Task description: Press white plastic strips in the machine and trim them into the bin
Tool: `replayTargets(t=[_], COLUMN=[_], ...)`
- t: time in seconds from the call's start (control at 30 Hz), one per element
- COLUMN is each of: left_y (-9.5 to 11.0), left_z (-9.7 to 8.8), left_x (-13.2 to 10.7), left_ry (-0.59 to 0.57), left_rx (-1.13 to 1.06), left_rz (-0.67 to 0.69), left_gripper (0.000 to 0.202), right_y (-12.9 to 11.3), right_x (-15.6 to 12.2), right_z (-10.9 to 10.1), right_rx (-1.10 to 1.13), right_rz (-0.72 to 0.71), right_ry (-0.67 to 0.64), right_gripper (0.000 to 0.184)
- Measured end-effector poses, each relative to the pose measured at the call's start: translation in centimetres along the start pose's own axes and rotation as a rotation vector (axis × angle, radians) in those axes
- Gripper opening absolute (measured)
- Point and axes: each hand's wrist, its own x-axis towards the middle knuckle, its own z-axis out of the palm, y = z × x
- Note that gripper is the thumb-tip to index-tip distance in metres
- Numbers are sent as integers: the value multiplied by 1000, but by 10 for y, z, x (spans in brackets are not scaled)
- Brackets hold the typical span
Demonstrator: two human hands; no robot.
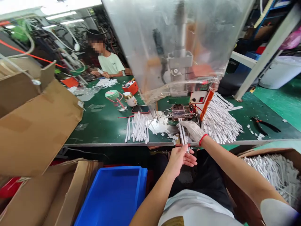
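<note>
My right hand [193,130], in a white glove with a red cuff, rests at the table's front edge and grips white plastic strips [182,134] that point toward a small machine fixture [178,112]. My bare left hand [180,157] is just below it, fingers pinched on the near ends of the same strips. A row of white strips [139,128] lies on the green table to the left. A large heap of white strips [219,121] lies to the right. The machine stands behind a clear plastic shield [174,47].
A blue bin [113,196] and cardboard boxes [35,122] stand at my left. A carton of white strips [277,171] is at my right. Pliers [264,125], a phone [140,109], cups [115,97] lie on the table [103,122]. Another person [107,61] sits across.
</note>
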Motion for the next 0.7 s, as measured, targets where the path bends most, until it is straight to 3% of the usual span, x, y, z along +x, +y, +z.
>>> replayTargets(t=[0.17, 0.4, 0.7], left_y=[-6, -14, -14], left_z=[-1, -3, -3], left_x=[5, 11, 11], left_ry=[-2, -19, -18], left_rx=[-16, -41, -55], left_rz=[37, 76, 74], left_gripper=[65, 64, 66], right_y=[-2, 8, 7], right_x=[16, 28, 23], right_z=[7, 0, 0], right_rx=[77, 40, 44], right_rz=[21, -11, 10], right_ry=[58, 65, 84], right_gripper=[19, 20, 21])
